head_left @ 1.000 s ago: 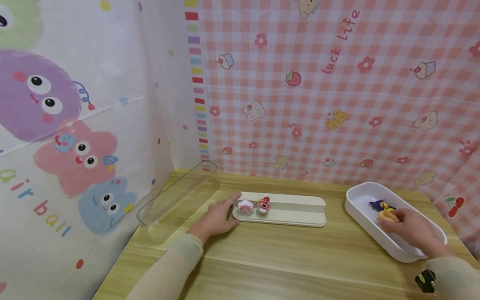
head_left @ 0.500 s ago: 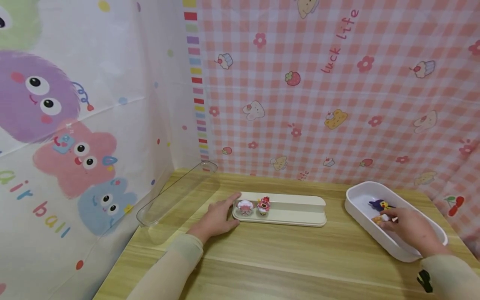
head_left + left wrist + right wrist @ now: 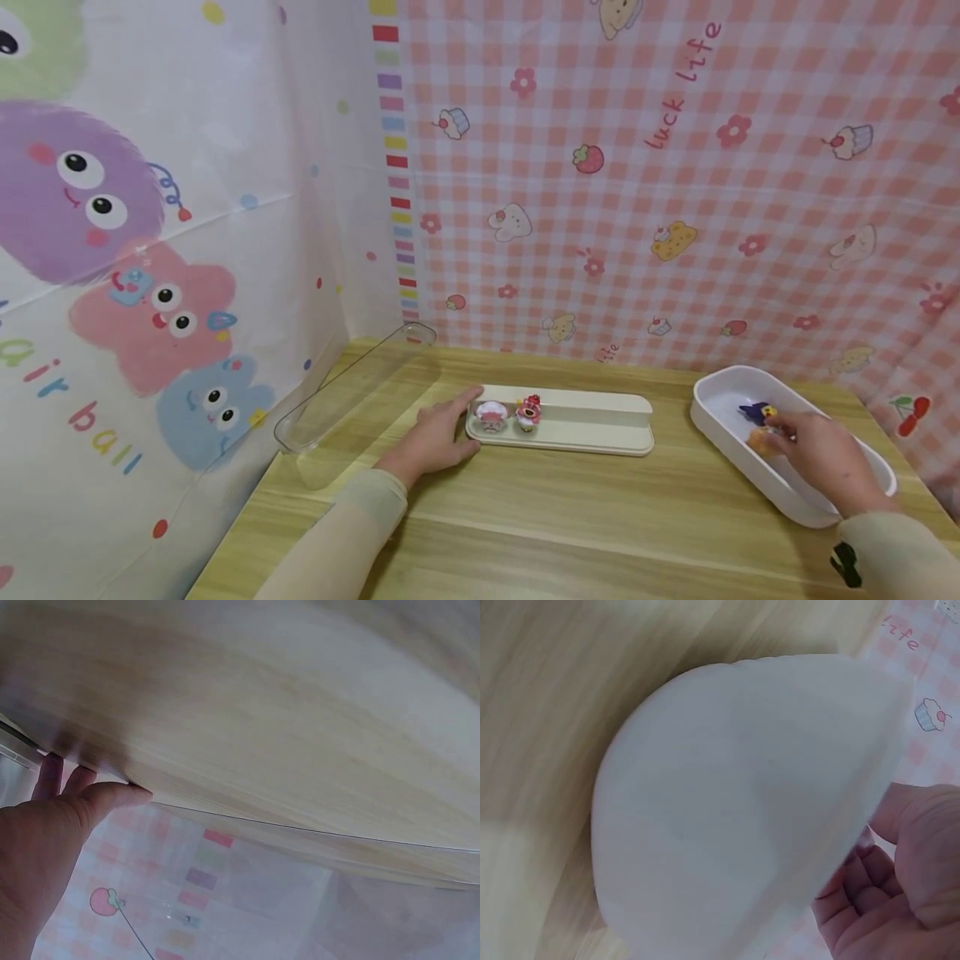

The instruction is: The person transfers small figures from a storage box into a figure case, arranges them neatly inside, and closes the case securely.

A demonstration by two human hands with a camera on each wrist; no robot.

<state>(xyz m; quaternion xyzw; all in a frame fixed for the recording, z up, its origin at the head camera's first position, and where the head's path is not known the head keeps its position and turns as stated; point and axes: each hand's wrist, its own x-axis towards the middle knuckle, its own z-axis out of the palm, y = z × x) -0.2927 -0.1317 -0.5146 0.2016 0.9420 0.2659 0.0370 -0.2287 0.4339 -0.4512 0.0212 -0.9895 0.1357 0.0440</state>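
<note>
My left hand [image 3: 429, 437] rests at the left end of a cream, long, narrow tray [image 3: 592, 435], its straight thumb and fingers touching the edges. Two small figurines stand side by side at that end: a pink-and-white one [image 3: 492, 417] and a pink one with a red top [image 3: 528, 413]. Inside the white bin [image 3: 738, 467], the fingertips of my right hand [image 3: 828, 467] pinch a small orange figurine [image 3: 763, 442], partly hidden by the fingers. Beside it in the bin lies a dark purple and yellow figurine [image 3: 756, 412]. The bin's wall [image 3: 727, 810] hides the figurines in the right wrist view.
A clear plastic cover [image 3: 360, 400] lies on the wooden table [image 3: 570, 533] at the back left. A pink checked cloth [image 3: 637, 200] hangs behind the table, and a white cartoon-printed cloth [image 3: 247, 150] hangs along the left.
My right hand has turned the orange figurine in its fingertips, staying inside the bin; a white part of it showed half a second ago. My left hand and the tray have stayed put.
</note>
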